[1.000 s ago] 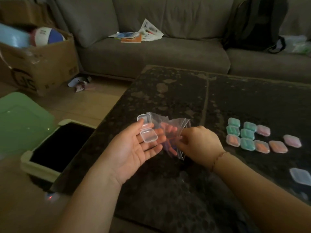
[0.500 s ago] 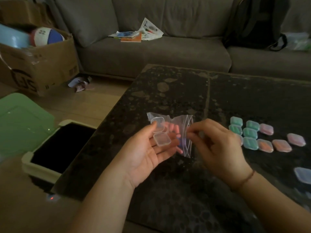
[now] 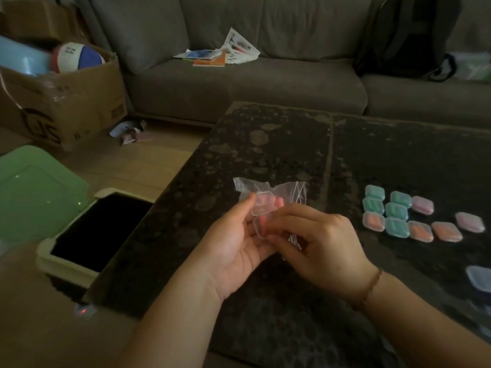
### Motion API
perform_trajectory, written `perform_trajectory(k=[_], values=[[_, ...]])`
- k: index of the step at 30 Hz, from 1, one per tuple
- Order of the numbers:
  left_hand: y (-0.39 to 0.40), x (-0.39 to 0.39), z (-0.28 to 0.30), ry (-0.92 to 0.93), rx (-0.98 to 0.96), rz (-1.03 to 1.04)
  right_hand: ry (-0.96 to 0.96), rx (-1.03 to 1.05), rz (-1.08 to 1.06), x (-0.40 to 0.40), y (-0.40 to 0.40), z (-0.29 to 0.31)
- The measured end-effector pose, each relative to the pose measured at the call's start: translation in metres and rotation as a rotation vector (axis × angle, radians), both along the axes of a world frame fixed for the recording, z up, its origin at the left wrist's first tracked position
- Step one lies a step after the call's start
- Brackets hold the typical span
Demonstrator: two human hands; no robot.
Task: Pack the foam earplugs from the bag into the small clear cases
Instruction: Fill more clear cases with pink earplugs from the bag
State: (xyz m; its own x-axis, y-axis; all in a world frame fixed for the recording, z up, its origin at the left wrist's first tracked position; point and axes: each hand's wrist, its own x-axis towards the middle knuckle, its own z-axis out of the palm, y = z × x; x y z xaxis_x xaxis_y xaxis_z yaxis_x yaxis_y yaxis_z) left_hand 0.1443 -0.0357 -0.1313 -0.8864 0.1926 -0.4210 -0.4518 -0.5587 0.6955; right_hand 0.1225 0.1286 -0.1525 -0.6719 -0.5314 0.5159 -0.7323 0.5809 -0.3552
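My left hand [image 3: 236, 245] holds a small open clear case [image 3: 261, 208] between thumb and fingers, with the clear plastic bag [image 3: 292, 191] of pink earplugs tucked behind it. The fingers of my right hand [image 3: 324, 251] are pinched together at the lower half of the case, where a pinkish earplug [image 3: 261, 223] shows between the fingertips. Both hands hover over the dark table [image 3: 279, 144]. Several closed, filled cases [image 3: 397, 215], teal, orange and pink, lie in rows to the right.
One empty clear case [image 3: 479, 278] lies at the right edge of the table. On the floor to the left are an open bin [image 3: 66, 264] with a green lid [image 3: 34, 192] and a cardboard box [image 3: 66, 102]. Behind the table is a grey sofa [image 3: 239, 86].
My right hand has come out of the bag and moved left to the open case. My left hand has shifted slightly right with the case and bag.
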Motion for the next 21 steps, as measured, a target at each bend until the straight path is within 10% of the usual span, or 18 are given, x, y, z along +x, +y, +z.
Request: perform_trajectory(k=[6, 11, 21], values=[[-0.002, 0.000, 0.006, -0.003, 0.056, 0.055, -0.185, -0.348, -0.304, -0.002, 0.020, 0.006], [-0.001, 0.000, 0.010, -0.011, -0.022, 0.128, -0.454, 0.175, -0.399, -0.016, 0.030, -0.011], [0.002, -0.002, 0.004, 0.001, -0.116, 0.132, -0.561, 0.267, -0.344, -0.028, 0.013, -0.014]])
